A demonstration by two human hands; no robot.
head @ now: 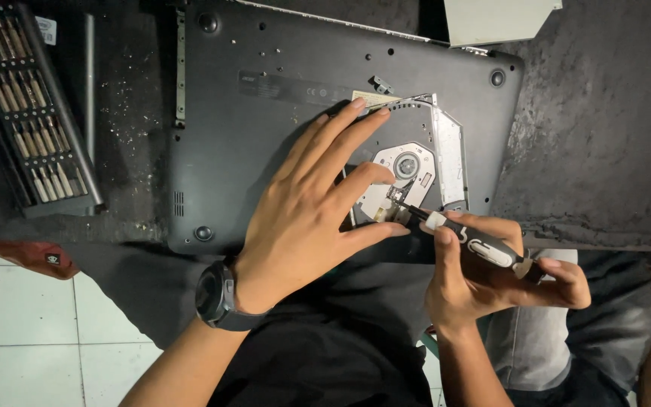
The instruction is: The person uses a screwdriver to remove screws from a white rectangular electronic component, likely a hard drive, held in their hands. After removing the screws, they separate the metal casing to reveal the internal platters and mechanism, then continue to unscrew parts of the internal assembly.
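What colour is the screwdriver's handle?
Black-and-white screwdriver handle, held in the right hand; head view.

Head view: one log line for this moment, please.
left hand: flat on optical drive | right hand: gripping screwdriver, tip at drive | laptop: underside up | bit case: left

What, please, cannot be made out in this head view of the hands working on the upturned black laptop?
- Screwdriver tip contact: too small to tell.
- Silver optical drive left part: hidden under the left hand.
- Black case of screwdriver bits: cut by the left edge.
- Right hand palm: turned away.
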